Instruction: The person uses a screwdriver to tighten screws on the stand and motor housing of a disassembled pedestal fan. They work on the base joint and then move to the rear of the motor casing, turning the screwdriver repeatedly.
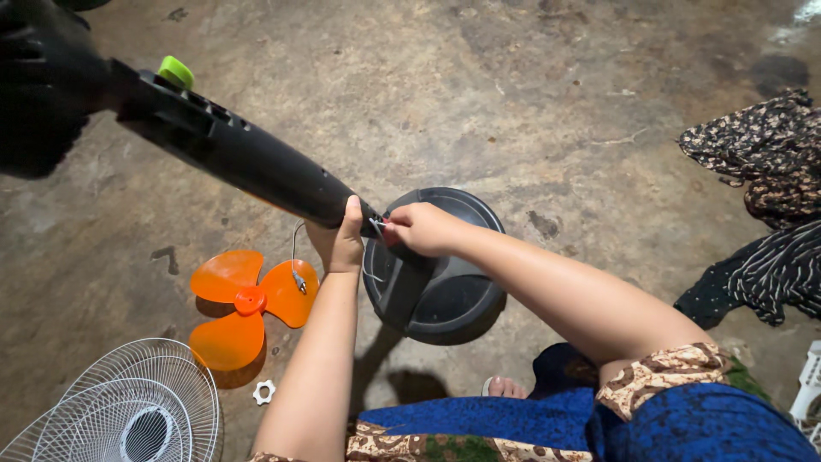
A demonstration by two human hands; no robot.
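Person is sitting on the concrete floor (513,103), working on a dismantled stand fan. Left hand (340,239) is gripping the lower end of the black fan column (231,145), thumb up along it, holding it tilted where it meets the round black base (445,291). Right hand (419,227) is pinching thin wire (376,224) at that same joint, fingers closed on it. The base is standing on edge, leaning against the column end. Orange blade (244,304) is lying flat to the left, white wire guard (128,411) near it, small white nut (263,392) between them. Judgement: the left hand should be keeping the column steady while the right is feeding the wire without sharp bends; the strand looks thin and easy to kink.
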